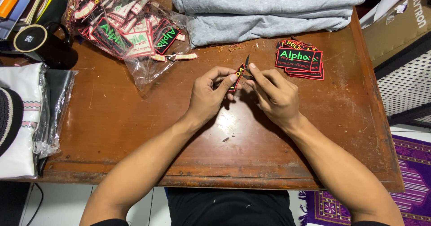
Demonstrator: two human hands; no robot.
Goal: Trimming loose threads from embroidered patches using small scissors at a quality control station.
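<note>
- Head view, far left: black mug [38, 44] standing on the brown wooden table [134, 131], just above a plastic-wrapped white fabric bundle [27, 118] lying at the table's left edge.
- Further right, at top: clear plastic bag [123, 26] stuffed with embroidered patches, its mouth spilling toward the middle.
- Centre, above the table: left hand [208, 95] pinching a small embroidered patch [235, 78] between thumb and fingertips, clamped on its lower left end, patch held edge-on and tilted.
- Just beside it: right hand [274, 95] closed around small thread snips [246, 64], dark blades poking up past the fingertips and meeting the upper end of the patch; whether the blades are apart or together cannot be told.
- Behind the hands: folded grey fabric [269, 6] along the far edge.
- Right of the hands: stack of finished patches [300, 63] lying flat, near the right hand but apart from it.
</note>
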